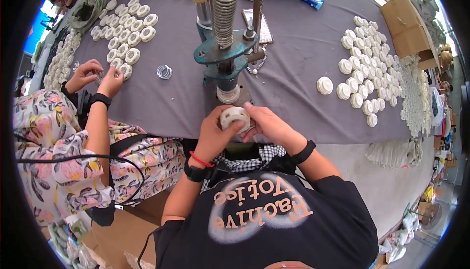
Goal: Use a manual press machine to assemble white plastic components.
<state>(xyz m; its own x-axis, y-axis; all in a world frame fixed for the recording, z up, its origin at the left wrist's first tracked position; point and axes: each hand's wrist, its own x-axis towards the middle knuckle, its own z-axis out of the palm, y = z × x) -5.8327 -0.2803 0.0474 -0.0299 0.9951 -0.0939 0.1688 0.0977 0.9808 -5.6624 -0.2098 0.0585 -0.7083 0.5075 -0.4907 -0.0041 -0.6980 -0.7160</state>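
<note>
At the near edge of the grey-clothed table (pixel 169 110), the left hand (pixel 211 131) grasped a white ring-shaped part (pixel 235 115), its thumb laid over the rim. Opposite, the right hand (pixel 270 124) had its palm turned inward and fingers bent beside the part; whether they gripped anything, I could not tell. Round, without a long axis, the part lay between both hands, opening tilted toward the wearer. Just beyond it, apart, stood the teal press (pixel 223 56), a whitish piece (pixel 228 95) at its foot.
</note>
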